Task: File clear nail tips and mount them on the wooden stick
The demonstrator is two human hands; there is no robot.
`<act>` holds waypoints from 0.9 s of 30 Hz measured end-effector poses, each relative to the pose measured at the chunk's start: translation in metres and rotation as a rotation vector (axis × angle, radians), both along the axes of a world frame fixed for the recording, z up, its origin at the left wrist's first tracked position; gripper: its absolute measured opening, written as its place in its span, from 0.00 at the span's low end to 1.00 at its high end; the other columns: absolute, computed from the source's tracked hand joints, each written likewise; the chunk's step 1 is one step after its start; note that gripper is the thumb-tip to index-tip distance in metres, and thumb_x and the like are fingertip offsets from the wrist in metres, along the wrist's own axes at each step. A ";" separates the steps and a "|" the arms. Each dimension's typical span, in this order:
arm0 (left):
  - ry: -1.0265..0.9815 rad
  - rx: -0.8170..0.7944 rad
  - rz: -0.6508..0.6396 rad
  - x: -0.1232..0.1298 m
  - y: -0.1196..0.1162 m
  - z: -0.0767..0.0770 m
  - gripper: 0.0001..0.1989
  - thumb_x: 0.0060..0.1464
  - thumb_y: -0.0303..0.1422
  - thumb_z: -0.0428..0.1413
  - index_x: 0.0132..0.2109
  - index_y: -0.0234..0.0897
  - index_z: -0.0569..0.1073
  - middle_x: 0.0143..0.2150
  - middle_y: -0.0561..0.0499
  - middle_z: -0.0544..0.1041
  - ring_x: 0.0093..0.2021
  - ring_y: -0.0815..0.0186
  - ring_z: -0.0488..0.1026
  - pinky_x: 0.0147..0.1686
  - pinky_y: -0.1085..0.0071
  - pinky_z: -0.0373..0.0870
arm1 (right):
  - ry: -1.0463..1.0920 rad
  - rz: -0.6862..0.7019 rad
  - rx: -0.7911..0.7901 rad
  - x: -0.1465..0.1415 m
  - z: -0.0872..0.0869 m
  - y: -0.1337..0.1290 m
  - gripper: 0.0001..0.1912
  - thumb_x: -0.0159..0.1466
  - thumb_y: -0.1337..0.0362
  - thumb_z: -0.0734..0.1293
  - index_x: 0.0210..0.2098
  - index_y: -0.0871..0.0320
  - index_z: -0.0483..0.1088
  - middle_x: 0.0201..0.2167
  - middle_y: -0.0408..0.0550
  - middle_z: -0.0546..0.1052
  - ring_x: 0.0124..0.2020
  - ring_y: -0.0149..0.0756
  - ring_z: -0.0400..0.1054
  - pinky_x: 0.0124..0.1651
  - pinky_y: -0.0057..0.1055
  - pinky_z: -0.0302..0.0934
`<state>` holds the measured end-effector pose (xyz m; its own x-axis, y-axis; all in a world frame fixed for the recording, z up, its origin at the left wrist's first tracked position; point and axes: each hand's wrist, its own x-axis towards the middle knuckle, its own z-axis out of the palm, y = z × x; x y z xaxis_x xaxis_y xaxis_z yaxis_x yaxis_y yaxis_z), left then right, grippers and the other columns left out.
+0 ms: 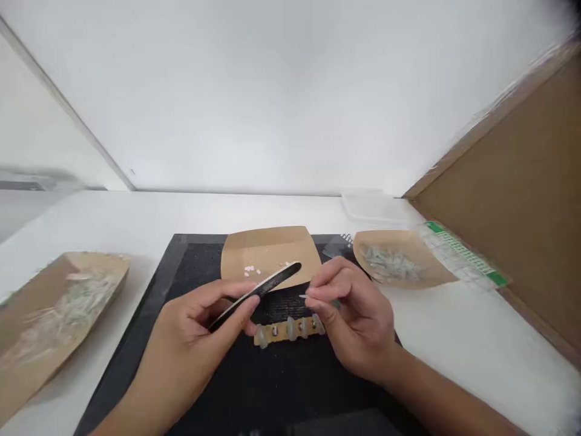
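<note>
Black file (276, 281), pale along one edge, sits at the centre of the frame, gripped between thumb and fingers of a left hand (193, 339), as a right hand (358, 318), just right of it, pinches a tiny pale piece (302, 296). A loosened pinch could drop the piece onto the dark mat (281, 387); a low sweep of the file could topple clear bits (291, 329) on the tan strip (282, 331) at lower centre, or scatter white specks (249, 268) in the paper tray (272, 240) beyond
</note>
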<state>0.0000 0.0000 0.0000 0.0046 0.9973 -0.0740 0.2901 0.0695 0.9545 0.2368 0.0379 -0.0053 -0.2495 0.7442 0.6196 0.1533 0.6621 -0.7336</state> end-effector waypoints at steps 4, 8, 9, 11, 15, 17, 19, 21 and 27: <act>-0.034 -0.007 -0.018 0.004 0.000 0.004 0.17 0.62 0.43 0.64 0.54 0.43 0.84 0.27 0.54 0.82 0.29 0.68 0.79 0.36 0.75 0.77 | -0.039 -0.037 0.077 -0.003 0.009 0.001 0.08 0.67 0.75 0.70 0.35 0.56 0.72 0.35 0.43 0.72 0.36 0.31 0.69 0.39 0.32 0.64; -0.070 -0.049 -0.022 0.007 -0.002 0.004 0.17 0.60 0.43 0.65 0.53 0.43 0.84 0.28 0.52 0.84 0.27 0.69 0.77 0.27 0.78 0.74 | -0.097 -0.081 0.159 -0.010 0.011 0.002 0.09 0.67 0.76 0.70 0.35 0.57 0.72 0.33 0.43 0.73 0.36 0.31 0.69 0.38 0.31 0.64; -0.084 -0.069 -0.026 0.007 -0.003 0.004 0.17 0.60 0.44 0.65 0.53 0.43 0.85 0.28 0.52 0.84 0.26 0.69 0.77 0.25 0.79 0.72 | -0.107 -0.092 0.166 -0.012 0.010 0.003 0.09 0.68 0.76 0.70 0.35 0.57 0.72 0.33 0.43 0.73 0.35 0.31 0.69 0.37 0.31 0.64; -0.111 -0.112 -0.027 0.007 -0.004 0.006 0.18 0.59 0.46 0.66 0.52 0.42 0.85 0.28 0.50 0.84 0.26 0.68 0.77 0.23 0.80 0.72 | -0.128 -0.108 0.176 -0.015 0.009 0.004 0.10 0.68 0.77 0.70 0.34 0.57 0.71 0.32 0.43 0.72 0.35 0.30 0.69 0.36 0.30 0.65; -0.144 -0.156 0.000 0.006 -0.006 0.007 0.19 0.56 0.47 0.67 0.50 0.41 0.86 0.28 0.48 0.85 0.25 0.68 0.77 0.23 0.79 0.75 | -0.190 -0.152 0.225 -0.018 0.006 0.006 0.09 0.68 0.76 0.70 0.35 0.58 0.72 0.33 0.44 0.73 0.34 0.31 0.70 0.37 0.30 0.66; -0.145 -0.163 0.008 0.006 -0.006 0.007 0.20 0.56 0.47 0.67 0.50 0.42 0.86 0.29 0.48 0.85 0.25 0.68 0.78 0.22 0.80 0.75 | -0.244 -0.170 0.258 -0.017 0.005 0.007 0.08 0.68 0.76 0.70 0.36 0.58 0.72 0.33 0.45 0.74 0.35 0.31 0.70 0.37 0.31 0.67; -0.134 -0.155 0.014 0.005 -0.006 0.006 0.19 0.57 0.47 0.67 0.51 0.42 0.86 0.29 0.48 0.85 0.27 0.67 0.78 0.23 0.80 0.75 | -0.310 -0.188 0.300 -0.017 0.004 0.008 0.07 0.68 0.76 0.70 0.38 0.58 0.73 0.34 0.46 0.76 0.35 0.33 0.71 0.36 0.32 0.67; -0.117 -0.140 0.026 0.006 -0.006 0.005 0.19 0.57 0.47 0.67 0.50 0.43 0.86 0.29 0.48 0.86 0.27 0.67 0.79 0.23 0.80 0.76 | -0.369 -0.199 0.339 -0.017 0.003 0.008 0.06 0.69 0.76 0.70 0.40 0.58 0.74 0.35 0.47 0.77 0.35 0.34 0.71 0.36 0.33 0.66; -0.108 -0.124 0.046 0.008 -0.006 0.004 0.18 0.56 0.46 0.67 0.49 0.43 0.87 0.28 0.49 0.85 0.26 0.67 0.78 0.21 0.80 0.75 | -0.461 -0.210 0.444 -0.018 -0.002 0.008 0.09 0.68 0.76 0.69 0.35 0.58 0.68 0.32 0.48 0.75 0.33 0.35 0.68 0.35 0.34 0.64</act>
<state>0.0083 -0.0061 0.0036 -0.0267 0.9799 -0.1978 0.1796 0.1993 0.9633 0.2188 0.0456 -0.0073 -0.4396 0.5048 0.7430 0.5443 0.8077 -0.2267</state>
